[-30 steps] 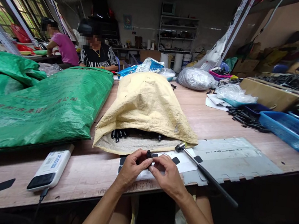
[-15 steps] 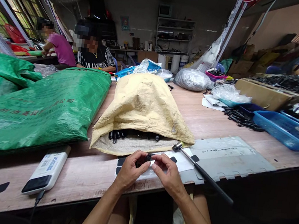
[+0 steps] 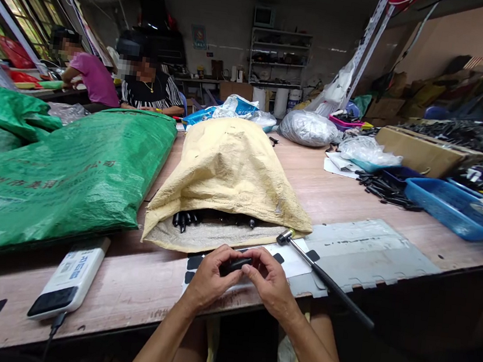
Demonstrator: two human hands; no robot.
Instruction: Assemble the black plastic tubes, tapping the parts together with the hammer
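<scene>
Our left hand and right hand are close together, the fingertips of both closed on one short black cylindrical piece; we hold it roughly level between us, probably to steady it from both ends. This piece is just in front of the cream woven sack, whose mouth gapes our way, seemingly so that the black parts inside lie within reach. A hammer lies right of our hands, its metal head at the sack's front right corner and its dark handle slanting past the table edge towards us, perhaps for easy grasping. Under it, a grey sheet stretches right of the sack, likely shielding the table. To the sack's left lies a bulging green sack, with a white power bank nearer us, its cable running off our side. Farther right of the sack sit loose black parts beside a blue tray.
</scene>
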